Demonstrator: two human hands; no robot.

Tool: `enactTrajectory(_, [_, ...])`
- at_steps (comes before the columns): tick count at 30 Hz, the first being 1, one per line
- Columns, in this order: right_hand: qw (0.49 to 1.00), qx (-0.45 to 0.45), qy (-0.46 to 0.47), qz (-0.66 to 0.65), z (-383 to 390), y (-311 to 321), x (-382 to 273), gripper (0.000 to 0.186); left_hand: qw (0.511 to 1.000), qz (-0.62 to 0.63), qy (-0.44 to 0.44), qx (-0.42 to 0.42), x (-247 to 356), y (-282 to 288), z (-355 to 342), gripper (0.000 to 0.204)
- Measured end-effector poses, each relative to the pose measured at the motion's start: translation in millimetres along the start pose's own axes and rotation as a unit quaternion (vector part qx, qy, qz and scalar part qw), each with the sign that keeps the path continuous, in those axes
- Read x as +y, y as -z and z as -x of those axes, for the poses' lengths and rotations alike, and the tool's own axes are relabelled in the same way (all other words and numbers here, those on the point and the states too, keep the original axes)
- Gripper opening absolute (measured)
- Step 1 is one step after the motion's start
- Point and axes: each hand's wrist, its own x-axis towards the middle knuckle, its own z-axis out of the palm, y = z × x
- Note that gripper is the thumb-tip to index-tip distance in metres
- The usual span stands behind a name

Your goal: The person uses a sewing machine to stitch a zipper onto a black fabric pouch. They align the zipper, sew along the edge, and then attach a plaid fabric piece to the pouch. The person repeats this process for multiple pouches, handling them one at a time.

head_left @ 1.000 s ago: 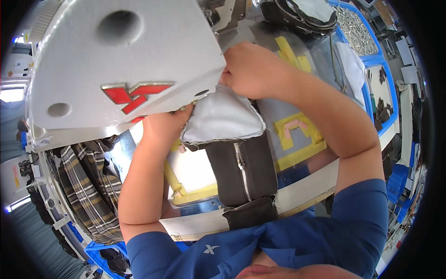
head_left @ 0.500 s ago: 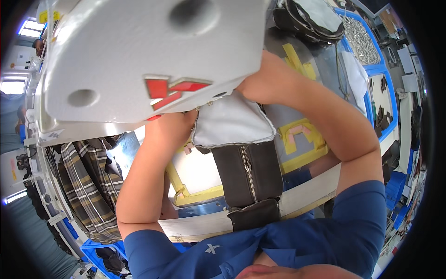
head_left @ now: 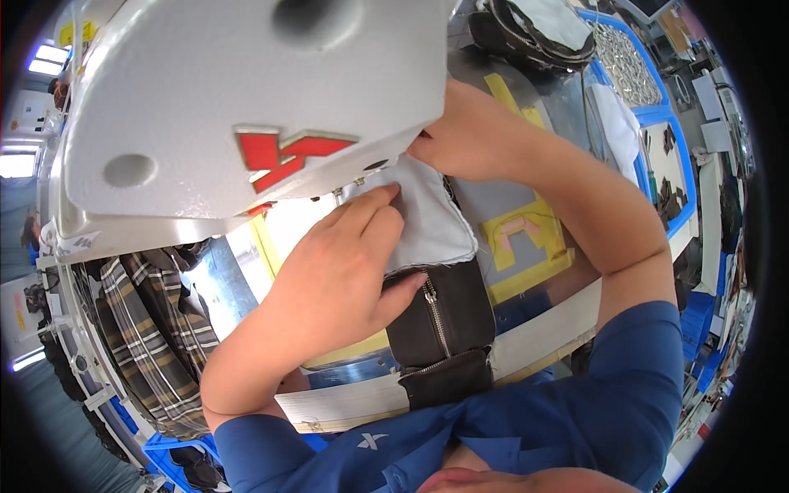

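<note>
My left hand (head_left: 345,259) is open over the black pouch, its fingertips on the pale grey lining (head_left: 431,222) and its thumb beside a silver zipper (head_left: 434,312). My right hand (head_left: 456,127) reaches under the white sewing machine head (head_left: 197,90) at the lining's far end; most of its fingertips are hidden there. The black zippered pouch body (head_left: 464,304) hangs toward me below the lining, with a second zipped section (head_left: 444,378) at the table's near edge.
Yellow tape guides (head_left: 514,283) lie on the metal table. At the back right are a black zippered bundle (head_left: 526,41), a blue tray of metal pieces (head_left: 625,66) and another blue tray (head_left: 690,185). Plaid cloth (head_left: 148,337) lies at the left, above a blue bin (head_left: 164,448).
My left hand has come out from under the machine's edge and moved toward me and right onto the lining. My right hand stays under the machine head.
</note>
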Motion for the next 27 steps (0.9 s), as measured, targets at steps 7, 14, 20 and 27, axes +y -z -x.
enactTrajectory(7, [0.999, -0.043, -0.026, 0.020, -2.4, 6.6, -10.6, 0.026, 0.998, -0.059, -0.011, -0.016, -0.6, -5.1, -1.2, 0.072])
enactTrajectory(14, [1.000, 0.014, -0.005, -0.008, -1.5, -7.2, -1.9, 0.026, 0.995, -0.086, 0.010, -0.049, 4.6, -4.3, -2.1, 0.071])
enactTrajectory(20, [0.997, -0.044, -0.047, -0.034, -10.2, -2.1, -24.5, 0.025, 0.990, -0.138, -0.001, -0.034, 8.7, 1.0, -0.4, 0.063])
enactTrajectory(27, [0.998, -0.043, -0.050, 0.004, -6.8, -2.3, -19.4, 0.025, 0.987, -0.155, -0.011, -0.037, 6.8, 2.2, 0.5, 0.061])
